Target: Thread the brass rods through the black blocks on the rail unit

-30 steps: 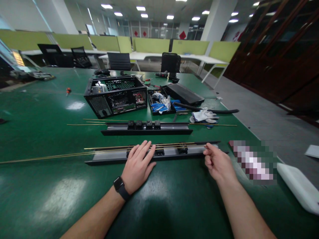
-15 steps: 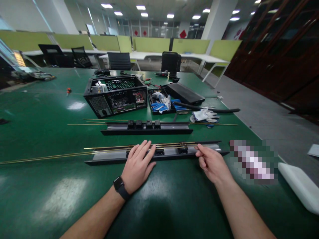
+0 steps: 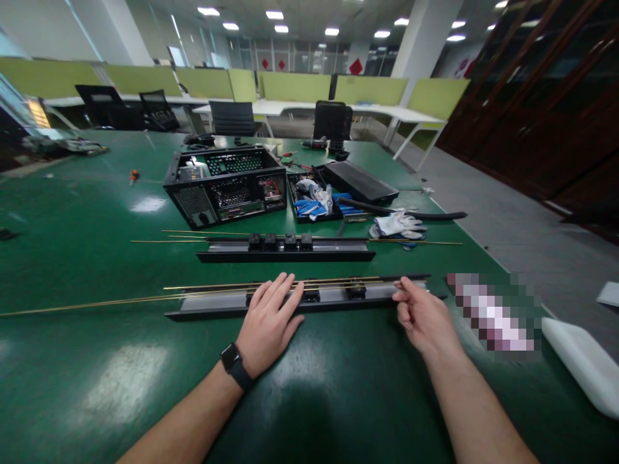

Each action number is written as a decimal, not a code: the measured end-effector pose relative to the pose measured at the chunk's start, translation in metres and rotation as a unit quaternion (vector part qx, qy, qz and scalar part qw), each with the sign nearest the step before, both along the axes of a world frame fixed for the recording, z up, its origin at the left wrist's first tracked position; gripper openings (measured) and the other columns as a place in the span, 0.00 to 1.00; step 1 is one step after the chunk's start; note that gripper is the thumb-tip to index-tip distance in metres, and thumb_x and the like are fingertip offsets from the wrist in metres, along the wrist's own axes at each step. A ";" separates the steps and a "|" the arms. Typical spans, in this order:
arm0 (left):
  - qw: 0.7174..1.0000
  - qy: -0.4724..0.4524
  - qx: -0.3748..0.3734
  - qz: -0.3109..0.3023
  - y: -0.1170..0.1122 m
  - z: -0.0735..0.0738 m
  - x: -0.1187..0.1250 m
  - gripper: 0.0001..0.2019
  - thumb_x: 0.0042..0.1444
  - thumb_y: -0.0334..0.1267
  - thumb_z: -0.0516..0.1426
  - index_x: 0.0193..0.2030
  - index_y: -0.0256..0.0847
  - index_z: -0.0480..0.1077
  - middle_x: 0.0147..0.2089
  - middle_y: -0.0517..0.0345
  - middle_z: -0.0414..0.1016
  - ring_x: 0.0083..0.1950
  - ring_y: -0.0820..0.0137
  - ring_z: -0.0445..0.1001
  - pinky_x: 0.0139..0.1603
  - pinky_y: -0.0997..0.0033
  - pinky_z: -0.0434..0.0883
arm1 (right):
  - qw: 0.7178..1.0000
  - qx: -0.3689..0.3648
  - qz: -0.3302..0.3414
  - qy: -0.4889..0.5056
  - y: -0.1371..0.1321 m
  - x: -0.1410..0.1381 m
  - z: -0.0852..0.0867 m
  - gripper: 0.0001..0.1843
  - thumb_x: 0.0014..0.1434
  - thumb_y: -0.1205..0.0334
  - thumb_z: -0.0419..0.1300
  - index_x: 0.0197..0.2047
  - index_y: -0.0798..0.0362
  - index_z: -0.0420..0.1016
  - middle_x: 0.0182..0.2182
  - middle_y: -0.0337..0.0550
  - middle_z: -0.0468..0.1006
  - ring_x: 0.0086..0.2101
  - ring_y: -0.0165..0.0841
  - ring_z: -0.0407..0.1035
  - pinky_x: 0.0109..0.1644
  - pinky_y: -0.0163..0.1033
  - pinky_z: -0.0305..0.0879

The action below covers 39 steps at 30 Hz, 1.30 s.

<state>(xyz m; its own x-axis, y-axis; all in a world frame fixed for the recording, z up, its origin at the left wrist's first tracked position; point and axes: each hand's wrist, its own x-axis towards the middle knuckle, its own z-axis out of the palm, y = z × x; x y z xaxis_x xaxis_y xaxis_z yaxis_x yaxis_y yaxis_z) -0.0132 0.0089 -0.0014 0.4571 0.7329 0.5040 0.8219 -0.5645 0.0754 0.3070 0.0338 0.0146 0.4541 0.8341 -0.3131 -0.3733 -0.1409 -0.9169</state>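
Note:
In front of me lies a black channel-shaped rail (image 3: 207,314) with a pale inner face. Small black blocks (image 3: 356,288) sit along it, one partly hidden behind my left hand. Several thin brass-coloured rods (image 3: 193,288) run lengthwise over the rail, some reaching far past its left end. My left hand (image 3: 271,319), with a dark watch on the wrist, rests with fingers stretched out across the rods and the rail's middle. Near the rail's right end my right hand (image 3: 423,316) is closed in a pinch at the rods' height, apparently on a rod's end.
Behind it stands a second rail (image 3: 285,256) with black blocks and more rods. Farther back are an open computer case (image 3: 225,187), a tray with gloves (image 3: 313,200), a black panel (image 3: 358,180) and another glove (image 3: 396,224). A white object (image 3: 580,364) lies at right.
My right hand has slid a short way to the right along the rail, still pinched. My left hand stays in place on the rods.

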 end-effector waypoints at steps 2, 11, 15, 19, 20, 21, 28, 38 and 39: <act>1.000 0.000 -0.001 0.000 0.000 0.000 0.000 0.29 0.69 0.40 0.57 0.75 0.42 0.61 0.75 0.43 0.65 0.77 0.53 0.60 0.74 0.46 0.61 | 0.999 -0.004 0.030 -0.008 -0.002 -0.006 -0.001 0.23 0.48 0.48 0.77 0.36 0.58 0.79 0.24 0.42 0.77 0.12 0.22 0.56 0.09 0.27 0.43; 1.000 0.003 0.000 0.001 0.000 0.002 0.000 0.27 0.69 0.40 0.57 0.73 0.41 0.63 0.75 0.44 0.65 0.77 0.53 0.61 0.74 0.48 0.61 | 0.994 0.020 0.101 -0.027 -0.006 -0.021 -0.001 0.30 0.42 0.42 0.80 0.34 0.57 0.77 0.24 0.39 0.76 0.12 0.20 0.55 0.10 0.26 0.43; 1.000 0.004 0.003 0.001 0.000 0.002 0.000 0.27 0.69 0.40 0.57 0.73 0.40 0.63 0.75 0.43 0.66 0.77 0.54 0.62 0.74 0.47 0.62 | 0.998 0.021 0.055 -0.010 -0.003 -0.010 0.000 0.25 0.45 0.48 0.79 0.35 0.57 0.77 0.23 0.38 0.75 0.13 0.21 0.56 0.10 0.26 0.44; 1.000 0.008 -0.001 0.001 0.000 0.001 0.000 0.28 0.69 0.40 0.57 0.74 0.41 0.62 0.75 0.44 0.65 0.77 0.54 0.61 0.74 0.47 0.62 | 1.000 0.011 -0.001 0.007 0.001 0.000 0.002 0.19 0.50 0.53 0.77 0.33 0.56 0.75 0.21 0.36 0.72 0.13 0.21 0.56 0.09 0.27 0.45; 1.000 0.008 -0.002 0.001 0.000 0.001 0.000 0.28 0.69 0.40 0.57 0.74 0.41 0.62 0.75 0.44 0.65 0.77 0.54 0.61 0.74 0.47 0.61 | 1.000 0.010 -0.009 0.007 0.001 0.002 0.002 0.18 0.51 0.54 0.76 0.33 0.56 0.75 0.21 0.35 0.72 0.13 0.21 0.55 0.09 0.27 0.45; 1.000 0.008 -0.002 0.000 0.000 0.001 -0.001 0.28 0.69 0.41 0.57 0.74 0.41 0.62 0.75 0.44 0.65 0.77 0.54 0.61 0.74 0.47 0.61 | 1.000 0.009 -0.014 0.004 0.001 0.002 0.002 0.18 0.52 0.54 0.76 0.33 0.55 0.75 0.21 0.35 0.72 0.12 0.21 0.55 0.09 0.27 0.45; 1.000 0.002 0.002 0.002 0.000 0.000 0.000 0.29 0.68 0.40 0.58 0.74 0.42 0.62 0.75 0.43 0.65 0.77 0.53 0.61 0.74 0.47 0.62 | 0.999 -0.004 0.026 -0.021 -0.001 -0.007 0.001 0.26 0.50 0.43 0.76 0.36 0.55 0.74 0.22 0.40 0.76 0.11 0.22 0.55 0.10 0.27 0.42; 1.000 0.005 0.000 0.003 0.000 0.003 0.002 0.30 0.67 0.40 0.58 0.75 0.42 0.61 0.75 0.43 0.66 0.77 0.53 0.61 0.74 0.47 0.62 | 0.995 0.025 0.083 -0.044 -0.003 -0.012 -0.001 0.30 0.42 0.40 0.79 0.34 0.57 0.76 0.23 0.38 0.75 0.12 0.21 0.55 0.10 0.27 0.42; 1.000 0.004 0.000 0.003 0.000 0.002 0.002 0.31 0.67 0.39 0.58 0.75 0.43 0.61 0.75 0.44 0.66 0.77 0.53 0.62 0.74 0.47 0.63 | 0.996 0.027 0.072 -0.039 -0.003 -0.010 -0.002 0.30 0.42 0.41 0.79 0.33 0.56 0.76 0.22 0.38 0.74 0.12 0.21 0.55 0.10 0.27 0.43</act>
<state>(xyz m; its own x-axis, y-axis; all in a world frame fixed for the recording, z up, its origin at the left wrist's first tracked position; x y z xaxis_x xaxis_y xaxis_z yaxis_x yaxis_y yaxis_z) -0.0116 0.0085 0.0006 0.4572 0.7348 0.5010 0.8254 -0.5603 0.0686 0.2971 0.0311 0.0130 0.3490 0.9074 -0.2342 -0.2797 -0.1377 -0.9502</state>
